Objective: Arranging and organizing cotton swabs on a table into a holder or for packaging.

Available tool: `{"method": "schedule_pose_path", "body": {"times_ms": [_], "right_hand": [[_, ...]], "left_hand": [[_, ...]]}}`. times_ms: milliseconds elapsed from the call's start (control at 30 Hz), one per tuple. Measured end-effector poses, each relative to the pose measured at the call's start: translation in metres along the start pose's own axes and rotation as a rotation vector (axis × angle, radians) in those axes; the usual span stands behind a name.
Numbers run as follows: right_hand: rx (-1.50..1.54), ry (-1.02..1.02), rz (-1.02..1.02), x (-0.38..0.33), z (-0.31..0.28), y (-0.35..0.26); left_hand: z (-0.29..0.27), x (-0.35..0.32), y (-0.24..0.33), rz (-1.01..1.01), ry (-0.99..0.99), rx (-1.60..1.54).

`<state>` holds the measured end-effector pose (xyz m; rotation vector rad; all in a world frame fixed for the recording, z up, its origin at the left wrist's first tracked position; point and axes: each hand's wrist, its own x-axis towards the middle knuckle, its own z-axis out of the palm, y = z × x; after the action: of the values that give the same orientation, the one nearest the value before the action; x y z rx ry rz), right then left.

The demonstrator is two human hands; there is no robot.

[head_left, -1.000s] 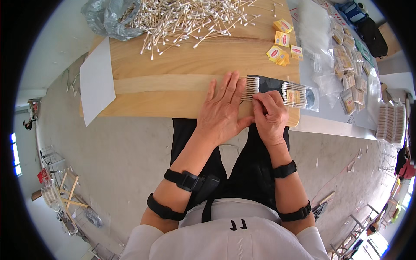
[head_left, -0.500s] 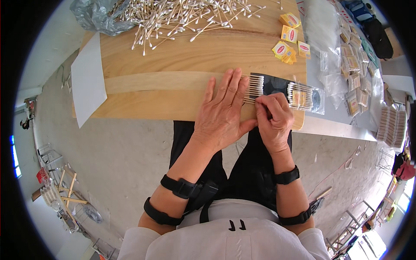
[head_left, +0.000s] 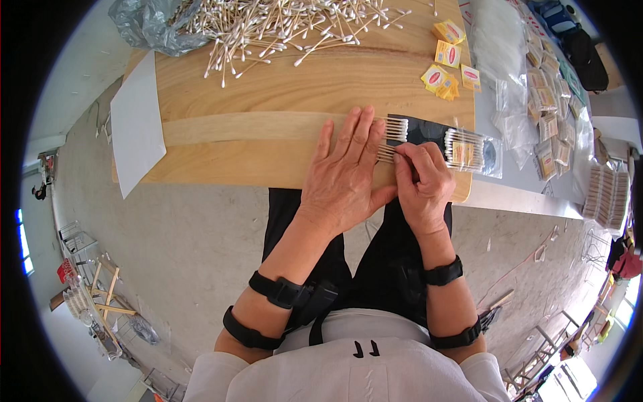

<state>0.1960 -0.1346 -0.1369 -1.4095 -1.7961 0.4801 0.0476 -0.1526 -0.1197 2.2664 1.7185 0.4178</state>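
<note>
My left hand (head_left: pixel 345 171) lies flat with its fingers stretched over a row of cotton swabs (head_left: pixel 397 129). Their white tips stick out to the right of its fingers, onto a dark strip (head_left: pixel 423 130). At the row's near side, my right hand (head_left: pixel 426 179) pinches the ends of the lowest cotton swabs between thumb and forefinger. Those tips are hidden by the fingers, and I cannot tell how many are gripped. Just right of the strip's dark part sits a clear packet of cotton swabs (head_left: pixel 474 161) with a yellow label inside.
A large heap of loose cotton swabs (head_left: pixel 281 30) and a grey plastic bag (head_left: pixel 157 27) lie at the far side. Yellow labels (head_left: pixel 439 79) are scattered at the far right. Filled packets (head_left: pixel 546 127) cover the grey surface beyond; white paper (head_left: pixel 137 124) overhangs the left edge.
My right fingertips have shifted slightly and now cover the tips of the lowest swabs, which have parted from the rest of the row. The left hand stays nearly still.
</note>
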Motion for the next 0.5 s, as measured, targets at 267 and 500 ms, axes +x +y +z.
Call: {"method": "schedule_pose_path", "body": {"times_ms": [267,500], "right_hand": [[0.008,0.003,0.007,0.0,0.0012,-0.0003],[-0.001,0.013,0.001,0.0002,0.0013,0.0001]], "left_hand": [[0.0004,-0.0007,-0.0003,-0.004,0.008,-0.013],[0.0006,-0.0005,-0.0005,0.0,0.012,-0.015]]}}
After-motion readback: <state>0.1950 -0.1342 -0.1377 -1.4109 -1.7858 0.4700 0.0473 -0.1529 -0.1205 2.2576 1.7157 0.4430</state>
